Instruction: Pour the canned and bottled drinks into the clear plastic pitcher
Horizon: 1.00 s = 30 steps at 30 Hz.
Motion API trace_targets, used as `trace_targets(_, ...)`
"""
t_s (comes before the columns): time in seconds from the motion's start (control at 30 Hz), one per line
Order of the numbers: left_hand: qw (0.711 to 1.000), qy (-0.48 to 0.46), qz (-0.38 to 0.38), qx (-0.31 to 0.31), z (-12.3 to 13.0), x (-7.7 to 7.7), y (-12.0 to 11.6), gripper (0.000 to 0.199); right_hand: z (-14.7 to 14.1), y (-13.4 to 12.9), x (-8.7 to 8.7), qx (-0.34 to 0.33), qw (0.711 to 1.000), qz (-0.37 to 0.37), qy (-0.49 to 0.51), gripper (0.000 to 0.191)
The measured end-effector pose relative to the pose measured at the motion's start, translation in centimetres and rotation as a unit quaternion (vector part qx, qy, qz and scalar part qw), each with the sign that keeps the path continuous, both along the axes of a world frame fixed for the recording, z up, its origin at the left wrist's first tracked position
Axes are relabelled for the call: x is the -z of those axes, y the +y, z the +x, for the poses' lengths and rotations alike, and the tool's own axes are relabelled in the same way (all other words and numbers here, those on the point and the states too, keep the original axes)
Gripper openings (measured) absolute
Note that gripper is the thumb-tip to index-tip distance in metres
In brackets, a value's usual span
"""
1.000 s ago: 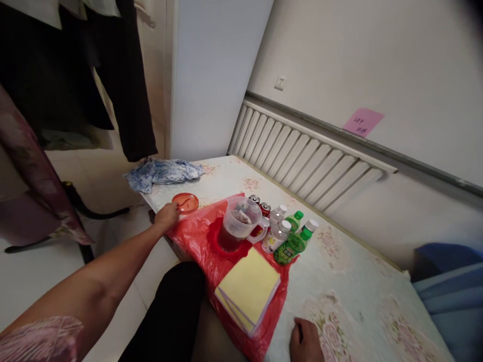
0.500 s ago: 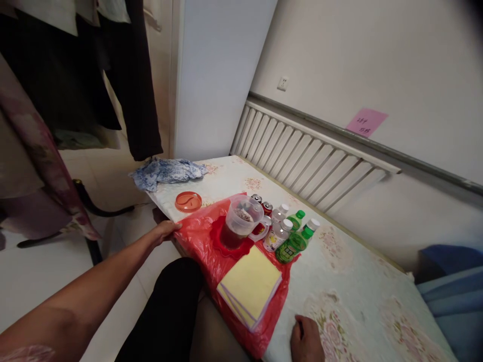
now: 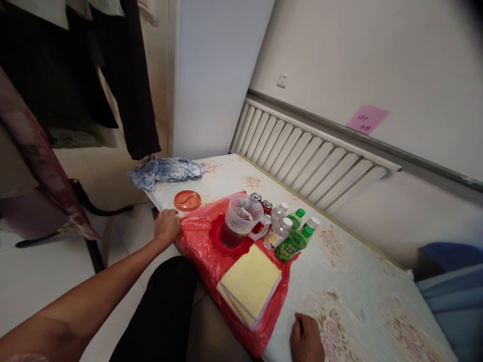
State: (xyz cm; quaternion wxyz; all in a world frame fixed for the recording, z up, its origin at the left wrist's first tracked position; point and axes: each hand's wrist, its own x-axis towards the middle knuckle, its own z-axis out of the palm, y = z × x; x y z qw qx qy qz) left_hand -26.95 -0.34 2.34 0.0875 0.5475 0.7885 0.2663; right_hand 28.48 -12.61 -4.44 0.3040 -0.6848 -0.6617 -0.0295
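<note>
My left hand (image 3: 167,227) is at the table's near edge, fingers curled, right beside the corner of a red plastic bag (image 3: 194,226) laid flat; anything inside those fingers is hidden. My right hand (image 3: 307,339) rests closed on the flowered tablecloth (image 3: 345,286), with nothing visible in it. On the bag, a clear plastic jug (image 3: 241,221) with dark brown liquid stands upright on a red scalloped dish (image 3: 217,236). A stack of yellow sheets (image 3: 251,284) lies in front of it. Left of the jug is a round orange lid (image 3: 187,200).
Right of the jug are drink cans (image 3: 266,206), clear bottles with white caps (image 3: 277,235) and green bottles (image 3: 292,245). Crumpled blue-and-white cloth (image 3: 166,171) lies at the far left corner. A radiator (image 3: 290,146) runs along the wall; clothes (image 3: 128,90) hang at left.
My left hand has drawn back slightly from the bag's corner and turned, its back now upward and fingers curled. My right hand and the objects on the table have stayed put.
</note>
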Motion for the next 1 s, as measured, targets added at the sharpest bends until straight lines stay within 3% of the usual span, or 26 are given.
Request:
trace_targets(0.17, 0.981, 0.039, 0.038, 0.187, 4.0, 1.3, 1.7, 0.04, 0.1, 0.1, 0.0, 0.007, 1.0, -0.006, 0.002, 0.029)
trace_targets(0.27, 0.97, 0.058, 0.031, 0.236, 5.0, 2.6, 2.0, 0.036, 0.1, 0.1, 0.0, 0.003, 1.0, 0.001, 0.005, 0.029)
trace_targets(0.5, 0.977, 0.102, 0.022, 0.187, 5.7, 3.5, 2.1, 0.044, 0.0, 0.1, -0.1, 0.009, 1.0, -0.002, 0.009, 0.029)
trace_targets(0.73, 0.965, 0.121, 0.008, 0.233, 6.7, 3.2, 2.9, 0.043, -0.1, 0.1, -0.3, 0.008, 1.0, 0.0, 0.003, 0.029)
trace_targets(1.0, 0.971, 0.123, 0.012, 0.203, 5.9, 3.3, 2.8, 0.048, 0.2, 0.2, -0.2, 0.007, 1.0, -0.01, 0.005, 0.027)
